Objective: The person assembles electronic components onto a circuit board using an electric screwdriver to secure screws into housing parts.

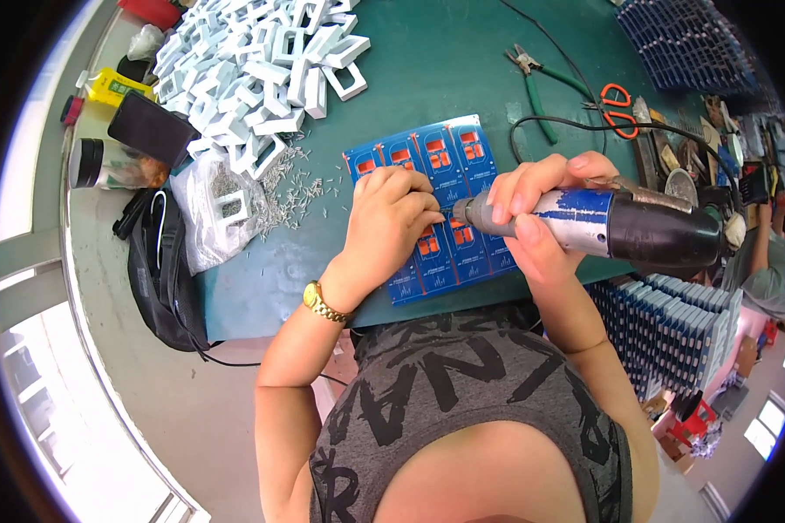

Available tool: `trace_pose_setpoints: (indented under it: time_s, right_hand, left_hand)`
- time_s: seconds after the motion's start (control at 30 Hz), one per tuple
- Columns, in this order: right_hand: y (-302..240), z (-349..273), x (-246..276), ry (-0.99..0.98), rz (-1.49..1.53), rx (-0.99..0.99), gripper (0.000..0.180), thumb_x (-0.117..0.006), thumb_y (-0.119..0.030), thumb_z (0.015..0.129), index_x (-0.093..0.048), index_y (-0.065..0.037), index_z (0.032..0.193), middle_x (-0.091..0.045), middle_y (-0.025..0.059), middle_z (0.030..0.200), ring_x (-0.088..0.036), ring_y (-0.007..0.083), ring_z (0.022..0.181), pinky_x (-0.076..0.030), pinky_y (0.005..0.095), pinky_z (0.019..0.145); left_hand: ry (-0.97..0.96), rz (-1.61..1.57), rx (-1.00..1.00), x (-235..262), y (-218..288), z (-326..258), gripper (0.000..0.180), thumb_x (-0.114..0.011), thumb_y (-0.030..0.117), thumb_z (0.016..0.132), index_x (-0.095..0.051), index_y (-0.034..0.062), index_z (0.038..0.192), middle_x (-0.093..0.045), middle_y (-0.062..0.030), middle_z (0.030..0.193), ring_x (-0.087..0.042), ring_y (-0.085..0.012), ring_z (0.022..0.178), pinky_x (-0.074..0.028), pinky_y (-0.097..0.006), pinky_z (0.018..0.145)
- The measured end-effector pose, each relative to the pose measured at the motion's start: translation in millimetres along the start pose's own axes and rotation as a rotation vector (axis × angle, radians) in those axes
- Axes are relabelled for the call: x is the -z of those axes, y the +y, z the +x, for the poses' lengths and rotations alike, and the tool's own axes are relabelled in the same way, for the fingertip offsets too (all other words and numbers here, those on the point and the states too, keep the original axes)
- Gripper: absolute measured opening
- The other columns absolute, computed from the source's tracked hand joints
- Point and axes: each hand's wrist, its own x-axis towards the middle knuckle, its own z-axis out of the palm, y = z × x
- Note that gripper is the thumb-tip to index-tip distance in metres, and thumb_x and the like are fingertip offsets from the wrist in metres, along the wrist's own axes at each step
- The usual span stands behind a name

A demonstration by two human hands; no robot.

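A blue panel of small circuit boards (449,166) with orange parts lies flat on the green mat (427,61). My left hand (391,218) rests on the panel with fingers curled, pressing it down near the tool's tip; a gold watch is on that wrist. My right hand (532,213) grips a power screwdriver (619,225) with a grey nose, blue-and-white body and black rear. The tool lies nearly level, its tip touching the panel just right of my left fingers.
A heap of white plastic frames (253,70) fills the far left, with loose small screws (296,187) and a clear bag (214,209) beside it. Green-handled pliers (541,87), orange scissors (617,109) lie far right. Stacked blue boards (672,331) sit at right. Black pouch (161,270) at left.
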Motion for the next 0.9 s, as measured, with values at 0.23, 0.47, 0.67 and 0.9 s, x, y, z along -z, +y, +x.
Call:
trace_pose_setpoints:
  time_s: [0.23,0.47,0.67,0.9]
  right_hand:
    - [0.1,-2.2,-1.6,-0.072,0.024,-0.033,0.06,-0.068,0.005,0.08,-0.032,-0.011,0.125,-0.057,0.0101,0.086,-0.062,0.0208,0.071,-0.054,0.034,0.067]
    - [3.8,-0.7,-2.1,-0.077,0.026,-0.013,0.059,-0.066,0.007,0.078,-0.033,-0.008,0.124,-0.058,0.0118,0.086,-0.062,0.0206,0.073,-0.054,0.0345,0.068]
    - [-12.9,1.0,-14.4,-0.14,-0.136,-0.156,0.057,-0.065,0.005,0.082,-0.034,-0.015,0.125,-0.056,0.0091,0.087,-0.058,0.0205,0.073,-0.051,0.0382,0.071]
    - [-20.9,1.4,-18.6,-0.227,-0.185,-0.118,0.059,-0.062,0.008,0.081,-0.034,-0.016,0.126,-0.056,0.0093,0.089,-0.059,0.0224,0.076,-0.051,0.0402,0.073]
  left_hand:
    - [-0.025,-0.049,0.003,3.1,-7.8,-0.7,0.012,-0.076,0.01,0.069,-0.068,0.0104,0.079,-0.063,0.0014,0.094,-0.056,-0.0227,0.097,-0.04,-0.038,0.087]
    - [-0.026,-0.063,0.012,2.3,-5.7,2.3,0.013,-0.076,0.009,0.069,-0.068,0.0112,0.079,-0.063,0.0023,0.093,-0.056,-0.0223,0.096,-0.04,-0.038,0.086]
    - [-0.03,-0.049,0.022,3.0,-4.7,1.2,0.014,-0.074,0.007,0.069,-0.067,0.0122,0.08,-0.062,0.0024,0.093,-0.055,-0.0222,0.095,-0.039,-0.038,0.085]
    - [-0.018,-0.081,0.005,3.4,-6.7,0.3,0.013,-0.074,0.007,0.068,-0.068,0.0123,0.078,-0.062,0.0029,0.093,-0.055,-0.0215,0.095,-0.039,-0.037,0.084]
